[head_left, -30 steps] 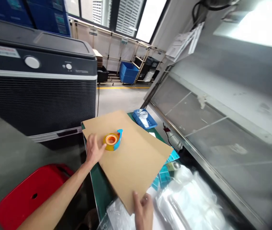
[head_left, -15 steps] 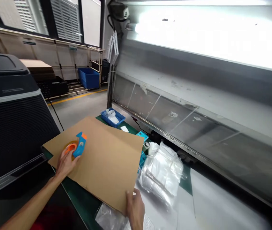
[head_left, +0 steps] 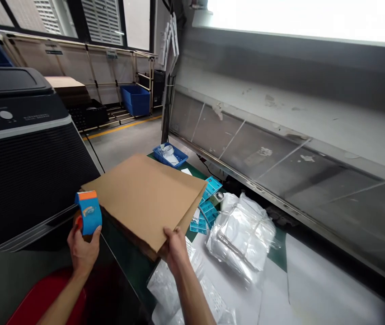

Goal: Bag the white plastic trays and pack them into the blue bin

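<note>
My left hand (head_left: 84, 249) is closed around a blue and orange tape dispenser (head_left: 91, 213), held off the table's left edge, apart from the cardboard. With thumb on top and fingers beneath, my right hand (head_left: 176, 247) grips the near right corner of a brown cardboard sheet (head_left: 148, 194). That corner is lifted, and a gap shows along the right edge. More cardboard lies under the sheet; how many layers I cannot tell.
Clear plastic bags (head_left: 243, 239) are piled right of the cardboard, beside blue printed cards (head_left: 208, 212). A blue tray (head_left: 170, 155) holds a white roll at the far end. A black machine (head_left: 26, 167) stands left, with a red stool (head_left: 52, 298) below.
My left hand has moved off the cardboard, down and left, with the tape dispenser. My right hand has shifted up and left along with the cardboard corner. The view has tilted down.
</note>
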Demonstrator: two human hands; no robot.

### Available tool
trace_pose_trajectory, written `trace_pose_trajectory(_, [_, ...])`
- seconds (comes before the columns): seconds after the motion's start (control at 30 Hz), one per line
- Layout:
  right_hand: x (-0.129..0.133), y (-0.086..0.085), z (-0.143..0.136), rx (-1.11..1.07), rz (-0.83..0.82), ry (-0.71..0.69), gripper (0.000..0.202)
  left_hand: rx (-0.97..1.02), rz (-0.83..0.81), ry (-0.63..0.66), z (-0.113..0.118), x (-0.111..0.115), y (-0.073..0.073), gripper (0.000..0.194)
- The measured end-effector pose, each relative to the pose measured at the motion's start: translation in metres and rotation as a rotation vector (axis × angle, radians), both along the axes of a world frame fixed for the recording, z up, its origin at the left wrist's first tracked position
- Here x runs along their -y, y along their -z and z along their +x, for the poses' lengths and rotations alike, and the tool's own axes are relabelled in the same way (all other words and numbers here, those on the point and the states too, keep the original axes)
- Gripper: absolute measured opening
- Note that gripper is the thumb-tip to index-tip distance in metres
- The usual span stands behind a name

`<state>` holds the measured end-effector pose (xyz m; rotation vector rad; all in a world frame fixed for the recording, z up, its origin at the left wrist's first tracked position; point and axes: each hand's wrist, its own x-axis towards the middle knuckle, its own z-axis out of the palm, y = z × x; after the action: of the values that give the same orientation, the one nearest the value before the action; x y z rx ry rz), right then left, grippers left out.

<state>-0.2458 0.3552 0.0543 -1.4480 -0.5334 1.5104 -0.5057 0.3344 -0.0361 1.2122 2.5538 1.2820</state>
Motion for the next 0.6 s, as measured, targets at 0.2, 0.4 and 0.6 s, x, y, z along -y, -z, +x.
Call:
trace_pose_trajectory(0.2, [-0.022,-0.045,-0.018,-0.347,0.055,0.079,0.029,0.127,0.037,0.017,0.041,0.019,0.007,0.066])
trace_pose_trajectory(0.4, [-0.009,-0.059,-0.037,-0.55,-0.064,0.108,0.013,0.212,0.049,0.05,0.057,0.028,-0.018,0.061])
trace_pose_trajectory(0.6, [-0.021,-0.077,-0.037,-0.667,-0.022,0.082,0.014,-0.05,0.218,0.167,0.042,0.033,-0.06,0.067])
